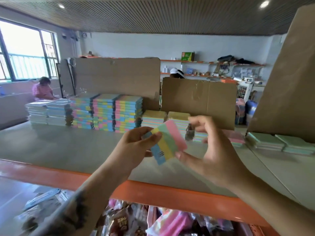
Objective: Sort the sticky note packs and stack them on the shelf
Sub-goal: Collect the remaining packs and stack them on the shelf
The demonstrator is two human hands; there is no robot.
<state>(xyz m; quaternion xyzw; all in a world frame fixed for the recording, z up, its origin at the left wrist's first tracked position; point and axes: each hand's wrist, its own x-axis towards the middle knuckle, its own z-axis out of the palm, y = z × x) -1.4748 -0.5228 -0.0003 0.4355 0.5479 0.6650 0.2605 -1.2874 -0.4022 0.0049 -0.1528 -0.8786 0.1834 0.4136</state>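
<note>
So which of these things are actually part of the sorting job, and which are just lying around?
Part of the job: the striped pack gripped by the left hand, the right hand beside it, the stacked packs and the shelf.
Just lying about: the cardboard sheets, the bagged goods below the shelf, the seated person at the back.

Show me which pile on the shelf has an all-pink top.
The low pile just beyond the right hand, left of the two mint-green piles; the other tops are white, blue, striped, yellow or mint.
</note>
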